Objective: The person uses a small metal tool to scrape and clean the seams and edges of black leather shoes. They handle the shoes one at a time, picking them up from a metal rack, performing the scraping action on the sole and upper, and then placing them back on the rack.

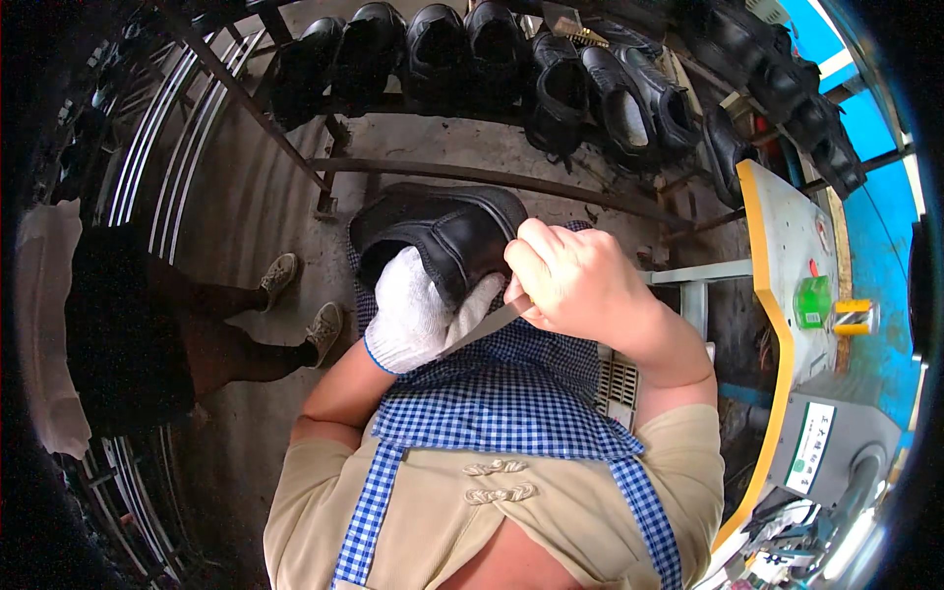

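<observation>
Asker: What writing is showing?

Describer: A white-and-green rectangular label [809,447] is carrying dark characters on a boxy grey unit [865,428] at right. A small pale label is marking a green container [814,295] on the yellow-edged white worktop [798,231].

Asker: And the hands?

Describer: Before a blue-and-white checked apron [501,403], the white-gloved left hand [411,313] is clasping a black leather shoe [467,236] by its opening. The bare right hand's [580,280] grip is pinching a flat grey strip [492,326] near the gloved thumb.

Asker: Obstacles, room?

Describer: Black shoes [433,59] are lining a rack ahead; its low dark bar [492,175] is crossing beyond the held shoe. Leftward, grey floor [241,211] is stretching around a co-worker's legs [236,344].
</observation>
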Demonstrator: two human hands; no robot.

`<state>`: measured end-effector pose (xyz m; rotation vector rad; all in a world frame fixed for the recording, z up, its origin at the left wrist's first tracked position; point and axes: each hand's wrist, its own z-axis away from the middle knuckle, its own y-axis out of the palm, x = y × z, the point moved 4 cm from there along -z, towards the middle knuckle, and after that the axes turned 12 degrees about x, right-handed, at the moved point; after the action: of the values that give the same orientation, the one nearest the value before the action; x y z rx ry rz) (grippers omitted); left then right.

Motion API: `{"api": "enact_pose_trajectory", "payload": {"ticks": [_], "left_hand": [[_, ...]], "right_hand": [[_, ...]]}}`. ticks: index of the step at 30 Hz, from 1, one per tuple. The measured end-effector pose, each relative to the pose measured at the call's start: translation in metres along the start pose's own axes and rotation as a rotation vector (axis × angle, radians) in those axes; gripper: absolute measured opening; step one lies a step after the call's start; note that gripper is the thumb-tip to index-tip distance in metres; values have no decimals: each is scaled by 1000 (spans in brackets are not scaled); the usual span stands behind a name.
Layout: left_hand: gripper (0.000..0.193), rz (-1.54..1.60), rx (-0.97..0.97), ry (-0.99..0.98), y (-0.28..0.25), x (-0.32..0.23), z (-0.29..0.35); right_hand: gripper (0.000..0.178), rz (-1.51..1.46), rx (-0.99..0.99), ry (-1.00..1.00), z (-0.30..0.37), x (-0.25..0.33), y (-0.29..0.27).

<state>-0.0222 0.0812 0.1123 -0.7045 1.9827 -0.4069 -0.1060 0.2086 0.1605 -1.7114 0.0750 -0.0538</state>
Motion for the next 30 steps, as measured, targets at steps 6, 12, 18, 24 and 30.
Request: {"api": "enact_pose_trajectory", "payload": {"ticks": [6, 12, 18, 24, 30], "left_hand": [[33, 75, -45, -36, 13, 9, 5], [31, 5, 19, -40, 13, 6, -2], [24, 376, -290, -333, -9, 26, 5], [40, 715, -416, -338, -21, 30, 14], [46, 1596, -413, -602, 4, 41, 2]], "right_hand": [[23, -90, -83, 30, 11, -6, 13], [23, -222, -69, 20, 13, -14, 22], [23, -475, 292, -103, 21, 12, 71], [21, -1172, -184, 363, 28, -25, 64], [49, -1112, -430, 380, -3, -30, 64]]}}
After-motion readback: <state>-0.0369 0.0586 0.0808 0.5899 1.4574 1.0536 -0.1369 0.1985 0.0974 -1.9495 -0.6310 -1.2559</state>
